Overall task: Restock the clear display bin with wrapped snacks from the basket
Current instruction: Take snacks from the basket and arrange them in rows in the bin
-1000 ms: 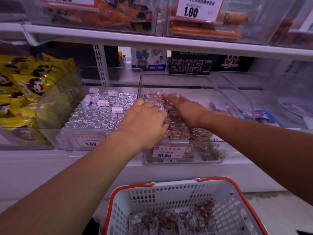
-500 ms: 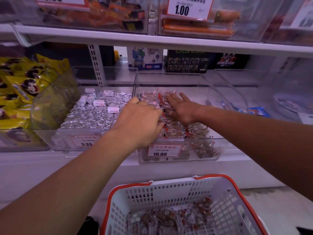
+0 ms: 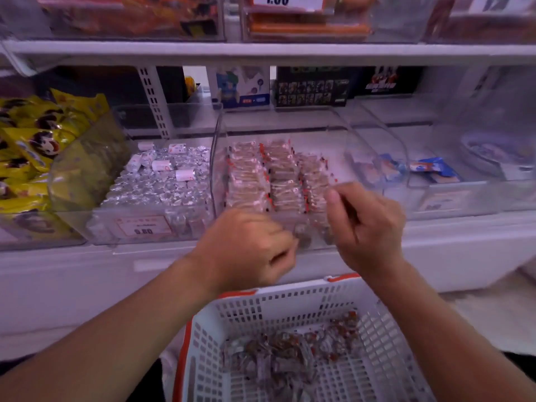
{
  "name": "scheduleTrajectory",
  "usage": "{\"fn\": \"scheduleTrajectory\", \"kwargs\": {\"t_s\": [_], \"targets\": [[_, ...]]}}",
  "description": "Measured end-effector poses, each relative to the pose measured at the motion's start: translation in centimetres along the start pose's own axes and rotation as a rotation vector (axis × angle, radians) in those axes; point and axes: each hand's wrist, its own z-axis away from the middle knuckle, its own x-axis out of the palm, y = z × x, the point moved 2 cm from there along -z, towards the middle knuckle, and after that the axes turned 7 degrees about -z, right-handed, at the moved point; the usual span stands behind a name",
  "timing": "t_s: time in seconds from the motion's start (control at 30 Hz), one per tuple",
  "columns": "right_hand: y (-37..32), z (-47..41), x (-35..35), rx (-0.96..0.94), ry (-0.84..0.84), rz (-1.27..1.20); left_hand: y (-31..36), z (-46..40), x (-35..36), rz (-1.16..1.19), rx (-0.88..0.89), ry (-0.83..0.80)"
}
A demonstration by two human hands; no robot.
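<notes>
Both hands have come back out of the clear bin (image 3: 278,132) since the earlier frame, where they lay flat on the packed rows; now they hang in front of its lower edge, above the basket (image 3: 385,338). The left hand (image 3: 246,245) has its fingers curled under, and it seems to hold nothing. The right hand (image 3: 368,227) is also loosely curled, thumb up; whether a small wrapper is between its fingers cannot be told, because the picture is blurred there.

The wrapped snacks (image 3: 275,175) stand in the bin in three neat rows, too many and too close together to count one by one. A loose heap of the same snacks (image 3: 290,352) lies on the bottom of the basket, perhaps some dozens, also not countable. There is one basket and one bin for this snack. Beside it, to the left, is one bin of silver candies (image 3: 162,190), and further left lie yellow bags (image 3: 32,146).

The snacks look small and light, with thin glossy film that is probably slippery and crackles. The filling seems firm, so it should not break easily. It is likely best to take several together, pinching them by the flat sides and not by the twisted ends, which may slide out.
</notes>
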Motion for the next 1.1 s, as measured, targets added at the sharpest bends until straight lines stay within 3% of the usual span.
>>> {"fn": "scheduleTrajectory", "kwargs": {"t_s": [0.03,0.1,0.17,0.23,0.27,0.43,0.53,0.6,0.7,0.87,1.0,1.1], "targets": [[1.0,3.4,-0.5,0.096,0.002,0.011,1.3,1.3,1.4,0.035,0.022,-0.115],[3.9,10.3,0.4,0.362,-0.235,0.042,3.7,4.7,5.1,0.12,-0.068,-0.599],[6.9,18.0,2.0,0.718,-0.762,0.065,5.3,9.5,9.1,0.124,-0.318,-1.076],[8.8,25.2,2.1,0.971,-1.159,0.063,7.1,15.7,12.2,0.224,-0.591,-1.357],[9.5,28.0,1.5,1.063,-1.198,0.062,8.3,18.6,13.4,0.331,-0.759,-1.371],[12.4,35.4,-0.2,1.418,-0.973,0.237,13.3,27.9,18.7,0.624,-1.691,-1.27],[13.7,36.1,1.4,1.36,-0.759,0.165,13.8,29.1,22.1,0.619,-2.001,-1.078],[14.5,36.4,2.6,1.294,-0.77,0.14,13.7,29.6,24.1,0.576,-2.071,-0.975],[14.9,37.1,4.8,1.242,-1.006,0.251,14.0,30.2,25.9,0.512,-2.021,-1.077],[13.1,39.0,8.2,1.102,-1.298,0.26,15.2,29.5,26.8,0.438,-1.976,-0.918],[11.5,39.5,9.1,1.216,-1.059,0.064,15.1,29.4,26.8,0.411,-1.969,-0.81],[11.0,39.8,8.5,1.334,-0.933,-0.006,15.1,29.5,26.5,0.457,-2.067,-0.709]]}}
